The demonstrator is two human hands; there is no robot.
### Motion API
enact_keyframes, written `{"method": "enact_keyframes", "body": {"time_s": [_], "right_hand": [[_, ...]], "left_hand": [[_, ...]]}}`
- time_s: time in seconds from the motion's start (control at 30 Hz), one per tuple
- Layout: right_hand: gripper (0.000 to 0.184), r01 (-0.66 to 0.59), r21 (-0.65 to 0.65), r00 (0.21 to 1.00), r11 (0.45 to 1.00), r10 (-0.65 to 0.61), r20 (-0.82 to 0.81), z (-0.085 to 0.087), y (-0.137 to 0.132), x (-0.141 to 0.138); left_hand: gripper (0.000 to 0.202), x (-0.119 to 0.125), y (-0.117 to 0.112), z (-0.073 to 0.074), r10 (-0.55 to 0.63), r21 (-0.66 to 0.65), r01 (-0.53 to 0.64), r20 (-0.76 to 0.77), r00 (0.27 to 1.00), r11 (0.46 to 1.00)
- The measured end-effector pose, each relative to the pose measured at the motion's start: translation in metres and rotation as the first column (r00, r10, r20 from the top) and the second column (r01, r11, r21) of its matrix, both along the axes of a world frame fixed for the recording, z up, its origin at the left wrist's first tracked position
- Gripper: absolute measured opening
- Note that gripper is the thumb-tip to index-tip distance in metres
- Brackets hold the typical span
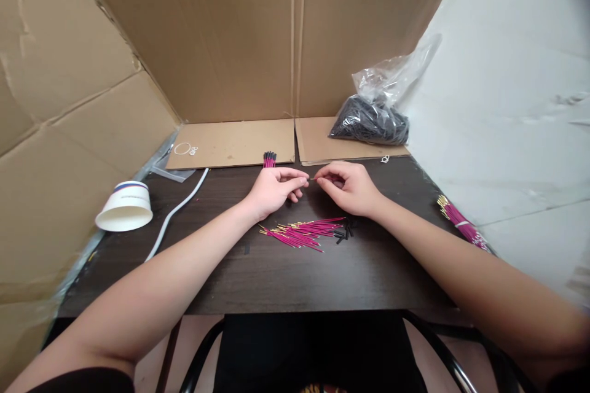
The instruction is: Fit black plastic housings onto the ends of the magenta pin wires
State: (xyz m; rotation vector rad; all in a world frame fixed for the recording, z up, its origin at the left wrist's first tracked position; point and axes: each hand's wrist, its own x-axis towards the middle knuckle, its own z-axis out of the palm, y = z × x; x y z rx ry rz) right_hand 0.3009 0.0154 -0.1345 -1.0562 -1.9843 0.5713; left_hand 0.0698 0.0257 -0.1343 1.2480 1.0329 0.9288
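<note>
Over the dark table, my left hand [279, 191] and my right hand [349, 186] face each other, fingertips a small gap apart. Thumb and forefinger of the right hand pinch a thin wire, whose gold tip [312, 179] points toward the left hand; its rest is hidden by the fingers. The left fingers are pinched too, on something small and dark that I cannot make out. Below the hands lies a loose pile of magenta wires [304, 233] with gold ends. Several short black sleeves [342, 235] sit at the pile's right. Behind the left hand is a group of black-capped magenta wires [270, 159].
A clear bag of black pieces [371, 120] rests on flat cardboard [235, 141] at the back. On the left are a paper cup [124, 206] on its side and a white cable [177, 212]. A banded wire bundle [462, 224] lies far right. Cardboard walls enclose the table.
</note>
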Motion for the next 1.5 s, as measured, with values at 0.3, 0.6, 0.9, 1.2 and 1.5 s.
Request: {"method": "enact_keyframes", "body": {"time_s": [0.3, 0.6, 0.9, 1.2, 1.5], "right_hand": [[0.013, -0.038, -0.037, 0.999, 0.999, 0.037, -0.029, -0.001, -0.002, -0.002], [0.011, -0.08, 0.002, 0.996, 0.997, 0.08, 0.04, 0.005, -0.002, 0.001], [0.011, -0.096, -0.023, 0.994, 0.995, 0.097, 0.043, 0.005, -0.001, 0.003], [0.021, -0.077, -0.239, 0.996, 0.968, 0.064, -0.061, -0.003, 0.004, 0.002], [0.018, -0.075, -0.19, 0.996, 0.979, 0.064, -0.06, -0.002, 0.002, 0.001]], "left_hand": [[0.015, 0.002, -0.002, 0.001, 0.006, 0.012, -0.005, -0.04, 0.999, 1.0], [0.017, 0.0, -0.003, 0.003, -0.047, 0.034, 0.049, -0.062, 0.997, 0.998], [0.023, -0.001, -0.001, 0.0, -0.087, 0.054, 0.091, -0.069, 0.994, 0.994], [0.017, 0.0, -0.002, 0.0, -0.065, 0.052, 0.069, -0.077, 0.995, 0.996], [0.015, 0.0, 0.0, -0.002, -0.07, 0.062, 0.075, -0.076, 0.995, 0.995]]}}
